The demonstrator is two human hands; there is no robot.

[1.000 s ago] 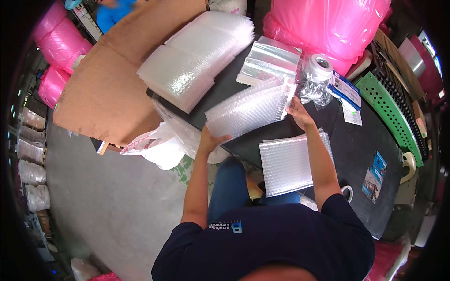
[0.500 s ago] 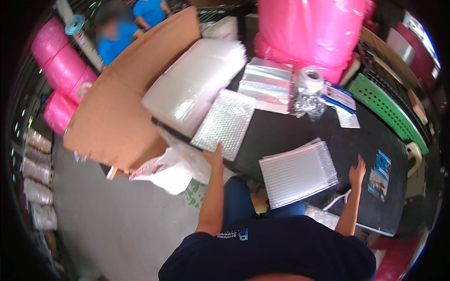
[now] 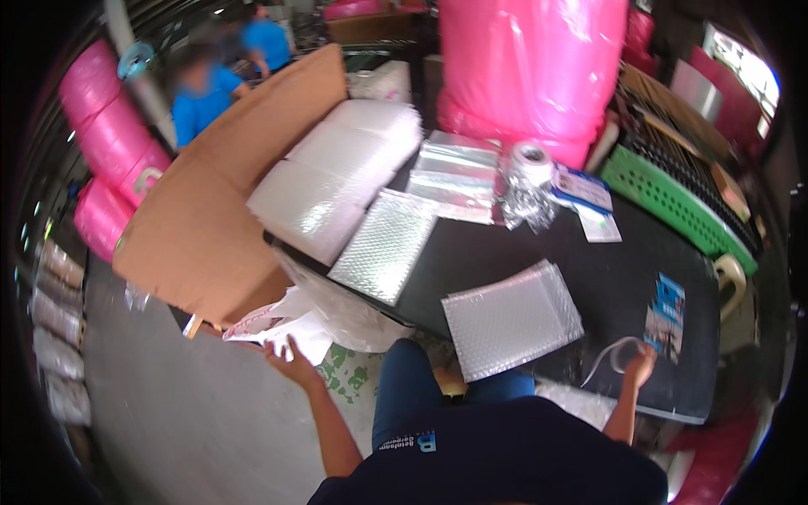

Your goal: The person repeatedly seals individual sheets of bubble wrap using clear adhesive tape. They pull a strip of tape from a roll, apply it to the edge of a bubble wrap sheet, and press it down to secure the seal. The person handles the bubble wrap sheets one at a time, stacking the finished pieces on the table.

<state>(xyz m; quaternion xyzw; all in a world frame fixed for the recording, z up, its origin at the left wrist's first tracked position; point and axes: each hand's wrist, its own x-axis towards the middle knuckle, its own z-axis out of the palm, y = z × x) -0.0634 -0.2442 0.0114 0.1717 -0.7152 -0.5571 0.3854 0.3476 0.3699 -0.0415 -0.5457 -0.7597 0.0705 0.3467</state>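
My left hand (image 3: pixel 290 364) is off the table at the left, its fingers spread and nothing in them. It is right beside a white plastic bag (image 3: pixel 305 335) with red print; whether they touch I cannot tell. At the table's right front, my right hand (image 3: pixel 641 364) is closed on a thin white strip (image 3: pixel 599 360) that curls down onto the black tabletop. Between the hands, a small stack of clear bubble-wrap pouches (image 3: pixel 512 320) lies at the near table edge. Farther left lies a single bubble-wrap pouch (image 3: pixel 387 244).
A tall stack of bubble wrap (image 3: pixel 328 181) stands beside a big cardboard sheet (image 3: pixel 198 210). At the back are clear plastic bags (image 3: pixel 454 177), a white roll (image 3: pixel 532 162) and pink rolls (image 3: pixel 526 76). A green perforated crate (image 3: pixel 673 206) borders the right. Two people in blue work at far left.
My left hand has left the single bubble-wrap pouch and swung left and down to the white bag. My right hand has come down and closed on the white strip, lifting part of it.
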